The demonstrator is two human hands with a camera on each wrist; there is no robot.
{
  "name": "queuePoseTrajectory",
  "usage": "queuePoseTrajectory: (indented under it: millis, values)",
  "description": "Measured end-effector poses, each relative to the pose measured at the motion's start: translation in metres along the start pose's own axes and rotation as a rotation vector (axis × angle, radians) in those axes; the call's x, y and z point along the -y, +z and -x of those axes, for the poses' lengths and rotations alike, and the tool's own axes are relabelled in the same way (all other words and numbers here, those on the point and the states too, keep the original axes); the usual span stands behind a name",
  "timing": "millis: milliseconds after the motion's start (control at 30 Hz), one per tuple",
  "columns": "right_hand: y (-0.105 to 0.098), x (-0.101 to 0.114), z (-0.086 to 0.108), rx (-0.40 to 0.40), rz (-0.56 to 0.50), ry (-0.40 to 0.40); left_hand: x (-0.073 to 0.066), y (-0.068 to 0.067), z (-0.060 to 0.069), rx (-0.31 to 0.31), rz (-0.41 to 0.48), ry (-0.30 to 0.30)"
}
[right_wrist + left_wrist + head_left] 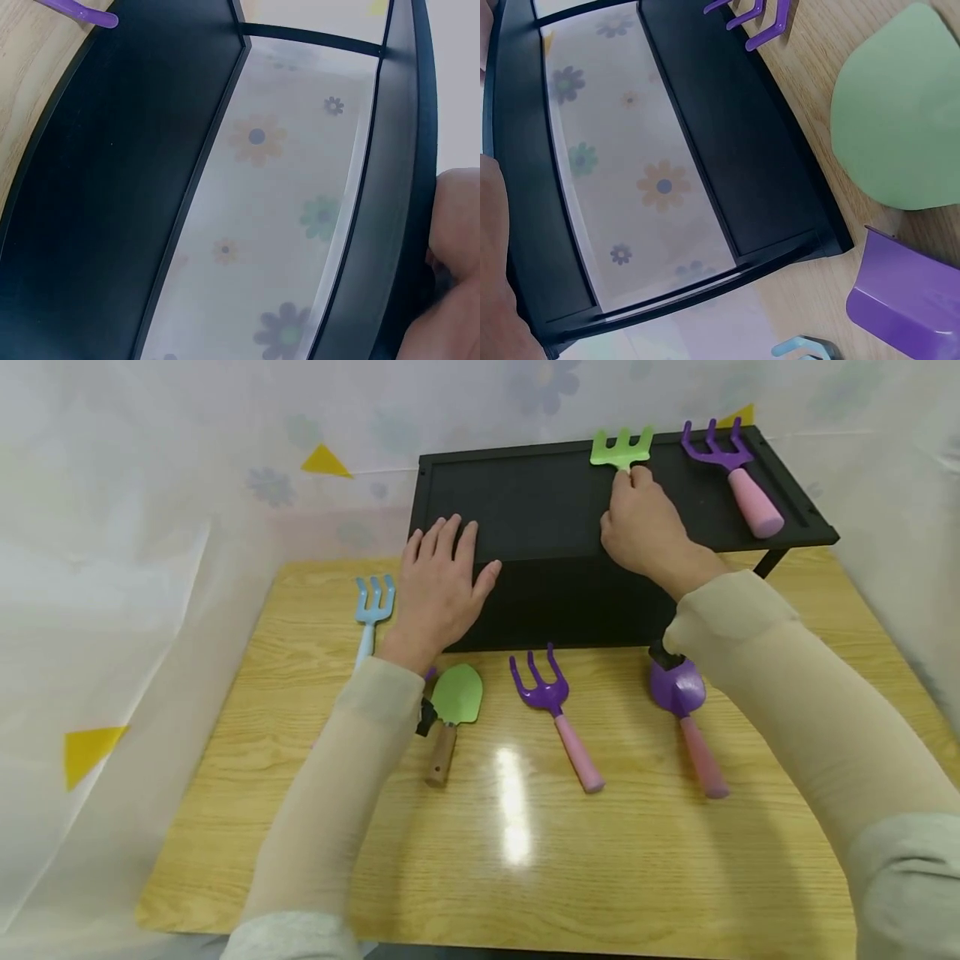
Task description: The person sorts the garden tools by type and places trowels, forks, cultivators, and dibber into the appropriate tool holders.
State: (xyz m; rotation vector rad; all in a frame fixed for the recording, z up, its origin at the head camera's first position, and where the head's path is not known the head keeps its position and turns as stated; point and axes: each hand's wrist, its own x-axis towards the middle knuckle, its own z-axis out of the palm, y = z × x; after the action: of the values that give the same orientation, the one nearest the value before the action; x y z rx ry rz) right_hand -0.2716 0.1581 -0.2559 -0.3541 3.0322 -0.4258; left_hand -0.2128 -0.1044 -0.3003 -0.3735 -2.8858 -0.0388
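My right hand [648,527] grips a light green hand rake [622,449] by its handle over the top of a black shelf [517,502]. The rake's short tines point toward the back wall, while its handle is mostly hidden in my fingers. On the shelf's left front part rests my left hand [438,593], its fingers spread and straight. To the right of the rake, a purple hand fork with a pink handle [756,503] lies on the shelf top. Both wrist views look mainly into the shelf's underside, with only part of each hand visible at the edge.
On the wooden table [465,877] lie a light blue fork [372,608], a green trowel with wooden handle [458,693], a purple fork with pink handle [576,750] and a purple trowel [678,687]. Another purple tool [904,296] is mostly hidden by my left arm.
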Motion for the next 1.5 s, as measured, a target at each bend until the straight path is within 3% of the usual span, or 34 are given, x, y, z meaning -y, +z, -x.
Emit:
queuePoseTrajectory:
  millis: [200, 533, 767, 1000, 1267, 1500]
  values:
    - [0.003, 0.0, 0.002, 0.009, 0.022, 0.013, -0.001, 0.001, 0.0, 0.01, 0.001, 0.003]
    - [0.005, -0.001, 0.003, -0.04, 0.044, 0.02, -0.001, 0.0, -0.002, 0.002, 0.0, 0.003]
    - [0.008, -0.005, 0.004, -0.067, -0.043, 0.034, -0.001, 0.002, -0.003, -0.005, -0.003, 0.002]
    - [0.008, -0.012, 0.01, -0.156, -0.168, -0.007, -0.003, 0.003, -0.005, -0.013, 0.002, 0.009]
    - [0.006, -0.02, 0.022, -0.164, -0.228, -0.046, -0.004, 0.006, -0.005, -0.001, -0.003, 0.002]
    - [0.006, -0.026, 0.04, -0.226, -0.244, -0.068, -0.004, 0.007, -0.006, -0.049, -0.001, 0.008]
